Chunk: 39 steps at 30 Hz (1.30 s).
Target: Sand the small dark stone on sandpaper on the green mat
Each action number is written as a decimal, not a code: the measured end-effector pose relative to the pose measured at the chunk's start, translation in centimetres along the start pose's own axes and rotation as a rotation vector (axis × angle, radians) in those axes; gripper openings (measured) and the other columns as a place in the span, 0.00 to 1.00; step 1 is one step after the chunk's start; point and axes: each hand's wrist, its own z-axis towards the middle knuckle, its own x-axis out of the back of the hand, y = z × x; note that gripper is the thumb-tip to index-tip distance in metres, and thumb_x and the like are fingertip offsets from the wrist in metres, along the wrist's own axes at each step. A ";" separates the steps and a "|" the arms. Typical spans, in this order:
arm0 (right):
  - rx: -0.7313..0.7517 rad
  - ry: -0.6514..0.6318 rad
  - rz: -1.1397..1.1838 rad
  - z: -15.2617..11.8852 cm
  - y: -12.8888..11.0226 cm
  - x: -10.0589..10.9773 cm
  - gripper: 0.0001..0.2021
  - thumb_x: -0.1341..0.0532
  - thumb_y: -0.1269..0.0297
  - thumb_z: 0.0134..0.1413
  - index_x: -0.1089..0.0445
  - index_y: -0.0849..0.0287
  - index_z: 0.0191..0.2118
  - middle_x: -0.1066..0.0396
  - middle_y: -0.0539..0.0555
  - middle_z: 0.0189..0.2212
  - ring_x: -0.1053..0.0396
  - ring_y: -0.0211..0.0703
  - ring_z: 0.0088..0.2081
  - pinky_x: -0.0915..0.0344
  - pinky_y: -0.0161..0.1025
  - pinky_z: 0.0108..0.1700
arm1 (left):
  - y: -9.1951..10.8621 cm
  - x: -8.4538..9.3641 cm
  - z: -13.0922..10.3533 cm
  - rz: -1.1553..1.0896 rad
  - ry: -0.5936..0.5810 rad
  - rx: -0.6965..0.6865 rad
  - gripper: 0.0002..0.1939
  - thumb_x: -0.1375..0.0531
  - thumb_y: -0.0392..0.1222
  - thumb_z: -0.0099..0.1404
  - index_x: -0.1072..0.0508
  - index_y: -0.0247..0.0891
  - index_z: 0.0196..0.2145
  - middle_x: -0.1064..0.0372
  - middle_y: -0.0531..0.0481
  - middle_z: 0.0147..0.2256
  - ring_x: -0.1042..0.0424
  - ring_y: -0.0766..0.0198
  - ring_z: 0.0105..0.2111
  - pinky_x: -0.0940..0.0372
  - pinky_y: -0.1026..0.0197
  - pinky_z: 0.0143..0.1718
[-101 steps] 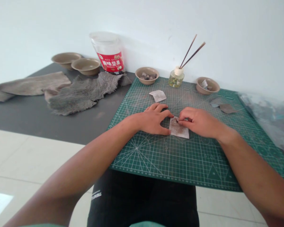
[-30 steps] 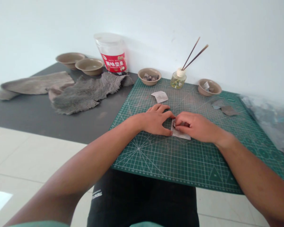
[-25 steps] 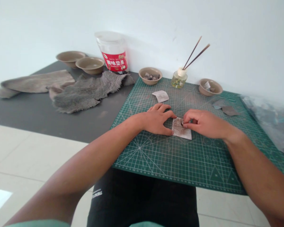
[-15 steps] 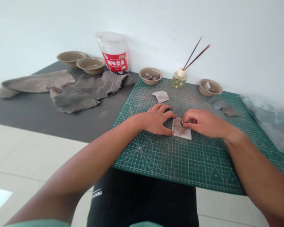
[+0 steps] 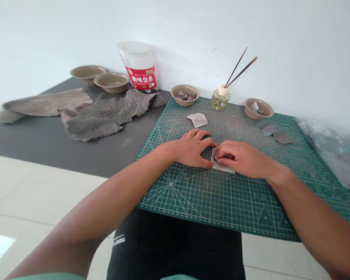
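On the green cutting mat (image 5: 175,210) lies a small whitish square of paper (image 5: 228,170) with brown smudges, probably sandpaper. My left hand (image 5: 194,149) rests flat beside it, fingers spread, with thumb and index finger touching its left edge. My right hand (image 5: 240,157) is closed in a pinch over the square, pressing a small dark stone-like piece (image 5: 216,156) against its left part. Fingers hide most of that piece and much of the square.
A bowl of several stone-like pieces (image 5: 184,102), a reed diffuser (image 5: 220,99) and another bowl (image 5: 258,113) line the back. Paper squares (image 5: 197,119) lie nearby. Leftward are a grey furry hide (image 5: 105,116), two bowls (image 5: 112,84) and a plastic tub (image 5: 140,74); a plastic bag (image 5: 332,147) sits right.
My right hand has slid left and slightly toward me across the paper square, with the dark piece in its pinch. The left hand stays in place.
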 end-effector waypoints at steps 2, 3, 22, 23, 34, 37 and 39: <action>-0.060 0.103 -0.062 0.1 0.3 0.0 0.05 0.40 0.63 0.62 0.29 0.55 0.36 0.27 0.52 0.39 0.30 0.44 0.41 0.38 0.41 0.42 | 0.0 0.0 0.0 0.005 0.002 0.009 0.39 0.43 0.68 0.60 0.42 0.50 0.64 0.59 0.44 0.69 0.66 0.42 0.70 0.58 0.38 0.66; -0.092 0.128 -0.083 0.1 0.5 0.1 0.04 0.40 0.63 0.62 0.28 0.55 0.36 0.27 0.52 0.38 0.29 0.44 0.40 0.38 0.41 0.41 | 0.0 0.0 0.0 0.005 0.004 0.011 0.39 0.43 0.68 0.60 0.42 0.50 0.64 0.59 0.44 0.69 0.66 0.42 0.70 0.58 0.38 0.66; 0.021 -0.035 -0.002 -0.2 0.3 0.8 0.06 0.40 0.62 0.62 0.28 0.55 0.34 0.26 0.51 0.38 0.29 0.42 0.39 0.37 0.40 0.42 | 0.1 0.1 -0.1 -0.002 0.007 0.008 0.40 0.43 0.68 0.59 0.41 0.50 0.64 0.58 0.44 0.69 0.66 0.42 0.70 0.57 0.39 0.66; 0.001 -0.006 -0.029 -0.2 0.5 0.9 0.06 0.40 0.63 0.62 0.28 0.55 0.34 0.26 0.51 0.38 0.29 0.43 0.39 0.37 0.41 0.42 | 0.1 0.0 -0.1 -0.002 0.012 0.011 0.40 0.43 0.68 0.59 0.41 0.50 0.64 0.58 0.44 0.69 0.66 0.42 0.70 0.57 0.38 0.66; -0.024 0.051 -0.051 0.0 0.3 0.7 0.06 0.40 0.63 0.62 0.28 0.55 0.35 0.26 0.52 0.38 0.29 0.45 0.39 0.37 0.42 0.43 | 0.1 0.1 -0.1 0.003 0.007 0.007 0.39 0.42 0.67 0.60 0.41 0.50 0.64 0.58 0.44 0.69 0.65 0.42 0.70 0.58 0.38 0.66; -0.060 -0.015 -0.066 -0.3 0.5 1.1 0.04 0.39 0.63 0.60 0.28 0.55 0.35 0.27 0.51 0.35 0.30 0.44 0.37 0.38 0.41 0.40 | 0.1 0.1 -0.1 -0.001 0.011 0.012 0.40 0.42 0.67 0.59 0.41 0.49 0.64 0.58 0.44 0.69 0.65 0.40 0.69 0.58 0.38 0.66; -0.014 -0.106 -0.008 -0.5 0.1 1.0 0.06 0.39 0.62 0.61 0.28 0.55 0.33 0.27 0.51 0.36 0.30 0.42 0.36 0.37 0.40 0.39 | 0.1 0.1 -0.1 -0.006 0.008 0.009 0.40 0.42 0.68 0.59 0.41 0.48 0.64 0.58 0.44 0.69 0.65 0.40 0.69 0.58 0.39 0.66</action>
